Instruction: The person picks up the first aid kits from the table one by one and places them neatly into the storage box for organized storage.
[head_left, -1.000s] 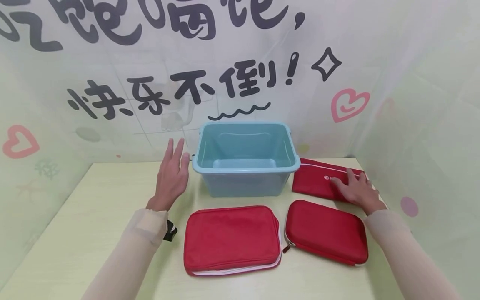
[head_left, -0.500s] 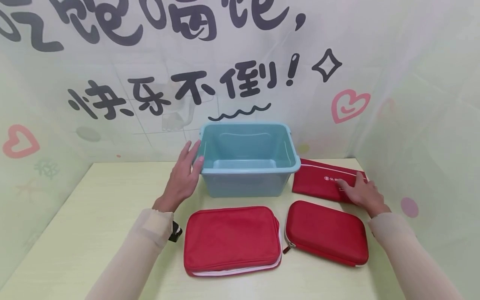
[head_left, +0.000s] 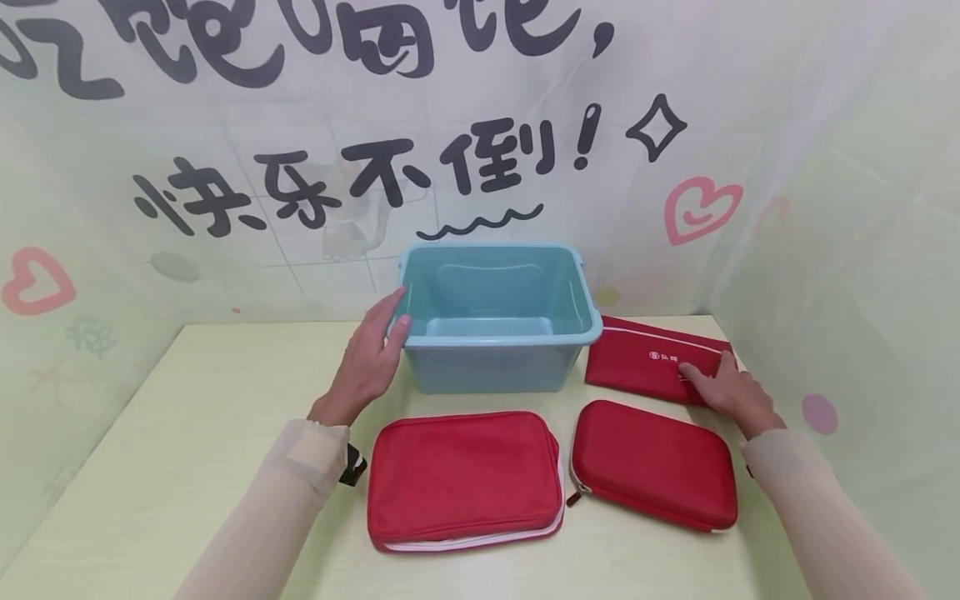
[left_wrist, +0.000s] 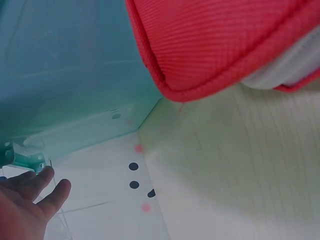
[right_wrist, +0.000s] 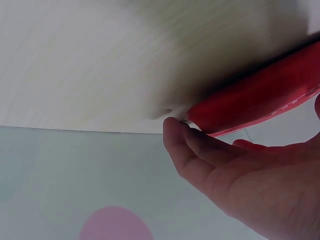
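Observation:
My left hand (head_left: 366, 358) is at the left rim of a light blue plastic bin (head_left: 491, 367), thumb by its front corner. Extended fingers meet the underside of the bin's rim in the left wrist view. At right, my right hand (head_left: 733, 393) grips the right end of a flat red zip pouch (head_left: 633, 358) with white print. The thumb lies on top and the fingers bend round its edge. In the right wrist view, the fingertips of that hand (right_wrist: 245, 175) touch the pouch's corner (right_wrist: 255, 100). The pouch's left end lies beside the bin.
A soft red pouch (head_left: 465, 475) with a white zip lies in front of the bin. Right of it is a red hard-shell zipper case (head_left: 652, 467), its pull tab pointing left. Printed wall sheets (head_left: 480, 175) close off the back and right of the pale wooden table (head_left: 187, 467).
My left hand has moved right, from beside the bin to its left rim. The right hand has shifted slightly right and closed its fingers on the flat pouch's end.

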